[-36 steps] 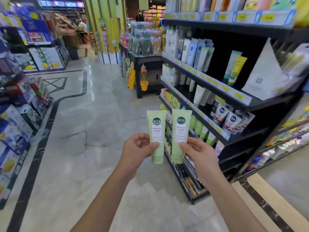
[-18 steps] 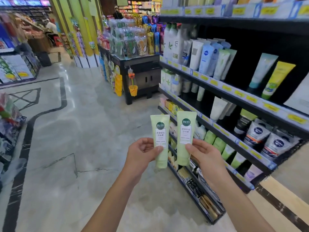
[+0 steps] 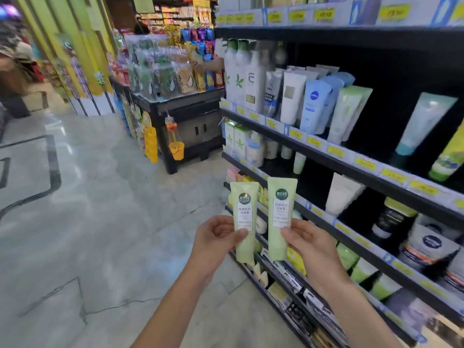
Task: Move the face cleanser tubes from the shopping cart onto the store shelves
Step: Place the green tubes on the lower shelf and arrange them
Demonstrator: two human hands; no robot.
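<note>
Grip unchanged from half a second ago: left hand (image 3: 216,237) pinches the left cleanser tube (image 3: 244,217), right hand (image 3: 308,242) pinches the right cleanser tube (image 3: 281,212) just beside it, both upright. Store shelves (image 3: 351,162), right of the grip, now fill more of the view.

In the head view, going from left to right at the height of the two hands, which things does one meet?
floor → left hand → left tube, held by that hand → right tube → right hand, holding it → shelf
</note>
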